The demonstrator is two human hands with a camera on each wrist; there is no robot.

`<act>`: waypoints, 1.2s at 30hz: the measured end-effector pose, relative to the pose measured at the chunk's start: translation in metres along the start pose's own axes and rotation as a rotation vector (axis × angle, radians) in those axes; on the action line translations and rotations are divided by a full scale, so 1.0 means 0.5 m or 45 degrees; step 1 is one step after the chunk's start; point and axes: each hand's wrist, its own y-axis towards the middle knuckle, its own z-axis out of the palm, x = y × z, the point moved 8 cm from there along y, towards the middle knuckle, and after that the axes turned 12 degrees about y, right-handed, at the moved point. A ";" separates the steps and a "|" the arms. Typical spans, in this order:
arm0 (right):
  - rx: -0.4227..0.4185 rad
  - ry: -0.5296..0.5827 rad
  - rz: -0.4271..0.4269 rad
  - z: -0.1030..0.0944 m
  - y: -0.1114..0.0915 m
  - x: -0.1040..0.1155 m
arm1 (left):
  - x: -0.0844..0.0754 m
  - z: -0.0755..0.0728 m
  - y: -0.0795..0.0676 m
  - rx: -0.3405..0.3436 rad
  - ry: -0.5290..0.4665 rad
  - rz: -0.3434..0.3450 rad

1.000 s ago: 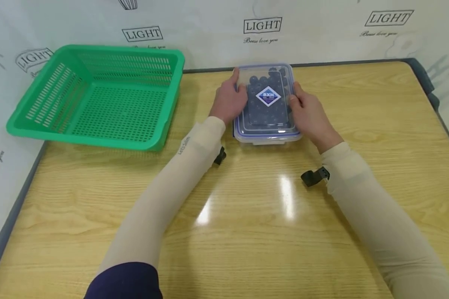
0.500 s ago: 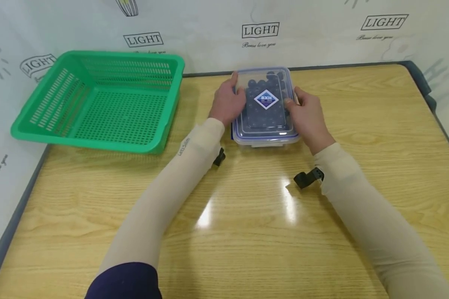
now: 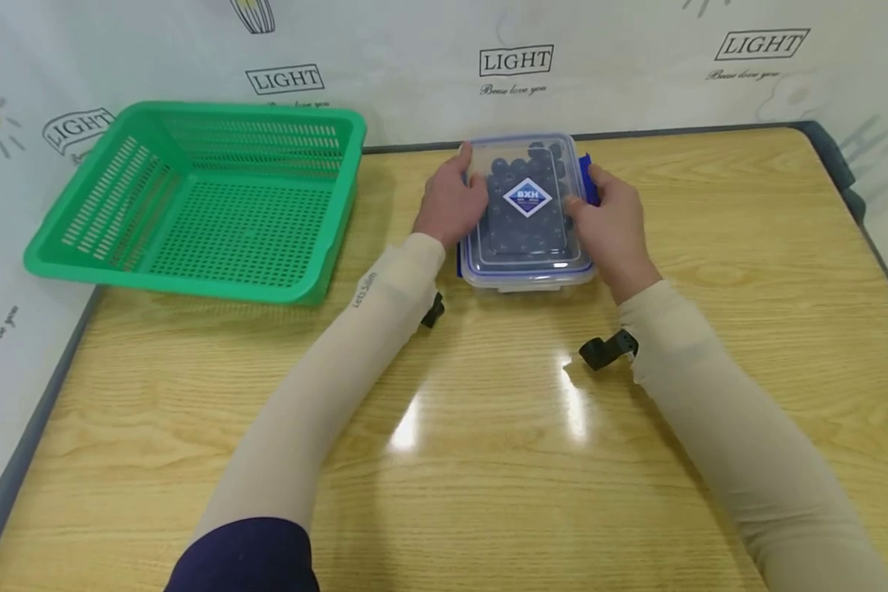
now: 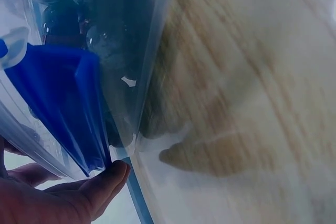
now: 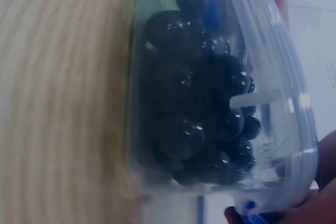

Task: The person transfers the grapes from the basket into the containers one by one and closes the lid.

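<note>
A clear plastic food container (image 3: 529,265) with a blue-edged lid stands on the table near its back edge. Through its walls show dark round fruits (image 5: 181,106), like grapes. My left hand (image 3: 450,199) holds the container's left side, thumb on the lid's edge. In the left wrist view, a fingertip touches the end of the blue side latch (image 4: 63,95). My right hand (image 3: 612,226) grips the other side, thumb over the lid and fingers at the right blue latch (image 3: 588,178), which sticks out from the wall. The fingers behind it are partly hidden.
A green slotted plastic basket (image 3: 312,284) stands at the back left of the wooden table (image 3: 474,460). A pale printed curtain (image 3: 407,49) hangs close behind the table's back edge.
The right latch now flares outward beside my right fingers, where it was not visible before. My right thumb has shifted slightly inward on the lid. My left hand keeps its hold.
</note>
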 end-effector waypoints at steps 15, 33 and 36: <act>-0.138 -0.135 -0.181 -0.007 -0.009 0.016 | -0.010 -0.001 -0.002 -0.003 0.039 -0.024; -0.153 -0.096 -0.236 0.000 -0.017 0.009 | 0.038 0.009 -0.023 -0.031 -0.175 -0.197; -0.156 -0.086 -0.251 0.002 -0.016 0.011 | 0.043 0.006 -0.029 -0.066 -0.199 -0.205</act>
